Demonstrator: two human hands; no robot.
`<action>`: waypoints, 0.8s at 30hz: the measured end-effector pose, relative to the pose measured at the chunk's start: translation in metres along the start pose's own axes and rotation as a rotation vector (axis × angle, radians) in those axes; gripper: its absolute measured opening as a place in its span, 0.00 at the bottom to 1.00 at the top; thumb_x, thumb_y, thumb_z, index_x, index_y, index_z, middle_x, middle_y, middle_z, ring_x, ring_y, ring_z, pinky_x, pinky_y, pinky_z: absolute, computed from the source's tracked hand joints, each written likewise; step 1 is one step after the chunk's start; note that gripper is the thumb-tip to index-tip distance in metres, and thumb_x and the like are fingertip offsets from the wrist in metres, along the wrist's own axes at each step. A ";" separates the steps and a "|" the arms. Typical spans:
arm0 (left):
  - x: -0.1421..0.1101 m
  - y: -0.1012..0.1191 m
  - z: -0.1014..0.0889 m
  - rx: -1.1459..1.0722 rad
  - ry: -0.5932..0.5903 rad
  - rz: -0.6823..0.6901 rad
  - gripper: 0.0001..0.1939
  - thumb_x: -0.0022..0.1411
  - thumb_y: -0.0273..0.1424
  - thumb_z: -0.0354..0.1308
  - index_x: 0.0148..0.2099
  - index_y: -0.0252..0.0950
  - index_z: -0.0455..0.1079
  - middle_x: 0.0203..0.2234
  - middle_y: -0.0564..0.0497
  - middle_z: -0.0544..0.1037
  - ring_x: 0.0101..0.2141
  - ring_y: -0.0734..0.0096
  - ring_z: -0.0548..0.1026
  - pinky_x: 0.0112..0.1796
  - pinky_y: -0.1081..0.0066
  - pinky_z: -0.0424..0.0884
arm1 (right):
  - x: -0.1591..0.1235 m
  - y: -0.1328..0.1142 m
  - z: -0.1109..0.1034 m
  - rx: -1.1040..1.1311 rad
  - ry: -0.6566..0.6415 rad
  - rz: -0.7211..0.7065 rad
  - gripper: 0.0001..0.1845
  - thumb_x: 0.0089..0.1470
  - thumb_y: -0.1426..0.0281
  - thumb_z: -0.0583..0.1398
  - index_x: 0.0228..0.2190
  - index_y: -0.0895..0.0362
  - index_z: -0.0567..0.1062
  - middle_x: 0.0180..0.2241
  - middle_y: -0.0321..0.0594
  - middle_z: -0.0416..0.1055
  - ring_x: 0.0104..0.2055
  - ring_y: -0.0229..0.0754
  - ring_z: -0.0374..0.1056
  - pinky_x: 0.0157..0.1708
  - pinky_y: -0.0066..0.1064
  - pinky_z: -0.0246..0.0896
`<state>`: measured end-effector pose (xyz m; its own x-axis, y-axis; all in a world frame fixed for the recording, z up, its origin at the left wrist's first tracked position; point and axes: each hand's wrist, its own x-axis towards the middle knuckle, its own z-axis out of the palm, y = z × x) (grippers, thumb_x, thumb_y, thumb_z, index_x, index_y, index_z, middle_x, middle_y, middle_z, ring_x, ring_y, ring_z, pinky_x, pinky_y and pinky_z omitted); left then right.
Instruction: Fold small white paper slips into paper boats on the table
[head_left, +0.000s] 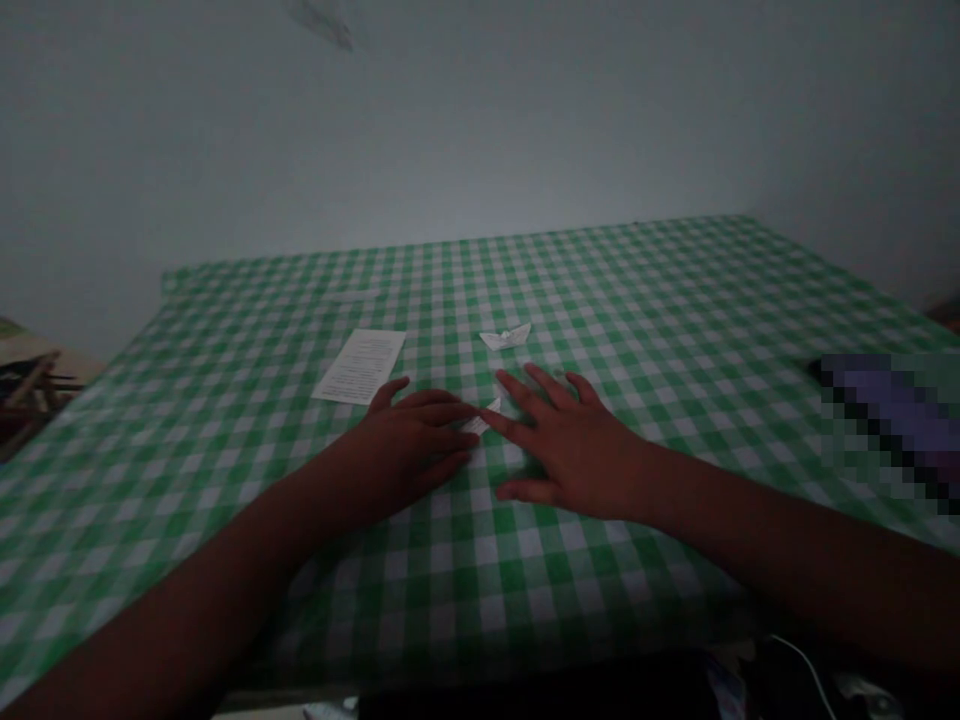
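A small folded piece of printed paper lies on the tablecloth between my hands, mostly covered by fingers. My left hand rests over its left side, palm down, fingers stretched out flat on it. With fingers spread wide, my right hand lies to the right, and its index fingertip touches the paper's upper edge. Just beyond stands a small folded paper boat, white with faint print. Behind my left hand, a flat printed sheet lies on the cloth.
A green and white checked tablecloth covers the table, which meets a grey wall. A pale paper strip lies towards the back left. At the right edge, a dark pixelated object rests on the cloth.
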<state>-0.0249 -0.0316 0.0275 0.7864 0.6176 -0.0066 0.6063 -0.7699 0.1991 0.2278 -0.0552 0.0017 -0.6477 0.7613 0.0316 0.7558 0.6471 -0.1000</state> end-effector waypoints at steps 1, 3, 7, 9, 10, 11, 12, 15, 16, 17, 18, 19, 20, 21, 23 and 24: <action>0.000 0.000 0.000 -0.001 -0.004 -0.002 0.14 0.71 0.35 0.51 0.54 0.49 0.73 0.59 0.51 0.73 0.60 0.58 0.67 0.62 0.41 0.42 | 0.001 0.002 0.000 -0.007 -0.003 0.019 0.44 0.58 0.39 0.50 0.67 0.49 0.55 0.71 0.55 0.38 0.71 0.71 0.34 0.59 0.72 0.39; 0.000 -0.001 -0.001 -0.004 -0.015 -0.012 0.14 0.71 0.35 0.51 0.54 0.50 0.73 0.59 0.51 0.72 0.60 0.58 0.66 0.62 0.41 0.43 | 0.002 0.007 -0.001 -0.026 -0.008 0.058 0.43 0.58 0.39 0.50 0.66 0.49 0.57 0.71 0.55 0.39 0.71 0.71 0.35 0.59 0.71 0.39; 0.003 0.001 -0.001 -0.010 -0.008 -0.038 0.12 0.70 0.36 0.52 0.50 0.49 0.75 0.57 0.52 0.73 0.57 0.57 0.68 0.60 0.43 0.50 | 0.004 0.013 -0.003 -0.052 -0.006 0.082 0.42 0.58 0.40 0.51 0.66 0.49 0.59 0.71 0.56 0.42 0.70 0.71 0.37 0.59 0.70 0.40; 0.006 0.002 0.000 -0.009 0.014 -0.043 0.11 0.69 0.35 0.54 0.49 0.47 0.76 0.54 0.51 0.74 0.55 0.58 0.69 0.59 0.45 0.53 | 0.005 0.013 -0.004 -0.057 0.008 0.085 0.41 0.59 0.41 0.51 0.65 0.50 0.60 0.70 0.56 0.43 0.70 0.71 0.38 0.59 0.70 0.40; 0.007 0.002 0.001 -0.005 0.027 -0.045 0.11 0.69 0.34 0.54 0.48 0.45 0.76 0.53 0.50 0.75 0.53 0.59 0.70 0.59 0.46 0.54 | 0.006 0.013 -0.004 -0.058 0.018 0.090 0.41 0.59 0.41 0.50 0.65 0.51 0.61 0.70 0.56 0.43 0.70 0.71 0.38 0.59 0.70 0.40; 0.009 0.001 0.002 -0.001 0.040 -0.047 0.10 0.68 0.34 0.55 0.48 0.44 0.76 0.51 0.49 0.75 0.52 0.59 0.70 0.58 0.47 0.55 | 0.007 0.013 -0.004 -0.058 0.027 0.095 0.41 0.60 0.41 0.50 0.64 0.52 0.62 0.70 0.56 0.43 0.70 0.71 0.39 0.59 0.70 0.40; 0.010 0.001 0.004 0.002 0.053 -0.050 0.10 0.68 0.33 0.55 0.47 0.43 0.76 0.49 0.49 0.76 0.51 0.59 0.71 0.57 0.48 0.57 | 0.008 0.014 -0.004 -0.056 0.035 0.100 0.40 0.60 0.41 0.49 0.64 0.52 0.63 0.70 0.55 0.44 0.70 0.71 0.39 0.59 0.70 0.40; 0.013 -0.001 0.008 -0.015 0.086 -0.053 0.10 0.68 0.32 0.54 0.45 0.41 0.76 0.46 0.48 0.76 0.48 0.60 0.72 0.52 0.53 0.63 | 0.010 0.014 -0.005 -0.042 0.045 0.097 0.36 0.62 0.44 0.49 0.62 0.52 0.65 0.70 0.52 0.47 0.69 0.70 0.41 0.59 0.69 0.43; 0.014 -0.002 0.008 -0.027 0.092 -0.054 0.10 0.68 0.31 0.53 0.44 0.41 0.76 0.46 0.48 0.76 0.47 0.60 0.72 0.52 0.54 0.63 | 0.011 0.013 -0.005 -0.037 0.048 0.095 0.35 0.63 0.46 0.50 0.62 0.52 0.66 0.69 0.51 0.49 0.69 0.69 0.42 0.59 0.68 0.44; 0.015 -0.002 0.009 -0.037 0.097 -0.057 0.10 0.68 0.31 0.53 0.44 0.40 0.76 0.45 0.49 0.77 0.47 0.61 0.72 0.52 0.55 0.63 | 0.011 0.013 -0.006 -0.032 0.053 0.095 0.33 0.63 0.48 0.51 0.61 0.52 0.66 0.69 0.50 0.51 0.69 0.68 0.43 0.60 0.66 0.45; 0.015 -0.002 0.009 -0.047 0.098 -0.061 0.09 0.68 0.30 0.53 0.43 0.40 0.76 0.45 0.49 0.77 0.47 0.61 0.72 0.52 0.55 0.63 | 0.011 0.012 -0.006 -0.028 0.062 0.096 0.31 0.63 0.50 0.52 0.60 0.52 0.68 0.68 0.49 0.52 0.68 0.67 0.45 0.60 0.64 0.46; 0.015 -0.002 0.009 -0.056 0.098 -0.066 0.09 0.67 0.30 0.54 0.43 0.39 0.76 0.45 0.49 0.77 0.46 0.61 0.72 0.52 0.56 0.63 | 0.011 0.011 -0.007 -0.024 0.073 0.096 0.28 0.64 0.52 0.53 0.59 0.52 0.69 0.68 0.49 0.54 0.68 0.66 0.46 0.60 0.63 0.46; 0.015 -0.002 0.010 -0.063 0.099 -0.071 0.09 0.67 0.29 0.54 0.43 0.39 0.75 0.44 0.48 0.77 0.46 0.62 0.72 0.52 0.56 0.64 | 0.011 0.011 -0.008 -0.020 0.088 0.096 0.26 0.64 0.54 0.54 0.58 0.52 0.70 0.67 0.48 0.55 0.68 0.65 0.47 0.60 0.62 0.47; 0.016 -0.002 0.010 -0.070 0.103 -0.073 0.09 0.67 0.29 0.54 0.43 0.39 0.75 0.44 0.48 0.77 0.46 0.62 0.73 0.51 0.56 0.64 | 0.012 0.010 -0.009 -0.016 0.104 0.095 0.24 0.64 0.56 0.54 0.57 0.52 0.72 0.67 0.47 0.56 0.67 0.64 0.48 0.60 0.61 0.47; 0.016 -0.002 0.010 -0.085 0.112 -0.065 0.09 0.66 0.28 0.54 0.44 0.39 0.75 0.45 0.48 0.77 0.47 0.62 0.73 0.52 0.56 0.64 | 0.012 0.009 -0.010 -0.004 0.134 0.089 0.21 0.64 0.59 0.55 0.54 0.52 0.74 0.66 0.46 0.58 0.66 0.62 0.49 0.60 0.59 0.48; 0.015 -0.002 0.010 -0.090 0.121 -0.058 0.09 0.66 0.28 0.54 0.45 0.39 0.74 0.45 0.48 0.77 0.47 0.62 0.72 0.52 0.56 0.64 | 0.012 0.010 -0.010 0.005 0.146 0.084 0.20 0.64 0.60 0.55 0.53 0.52 0.75 0.65 0.45 0.59 0.65 0.61 0.50 0.60 0.58 0.49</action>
<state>-0.0126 -0.0223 0.0172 0.7273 0.6795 0.0961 0.6329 -0.7183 0.2889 0.2283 -0.0396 0.0116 -0.5614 0.8105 0.1671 0.8057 0.5814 -0.1130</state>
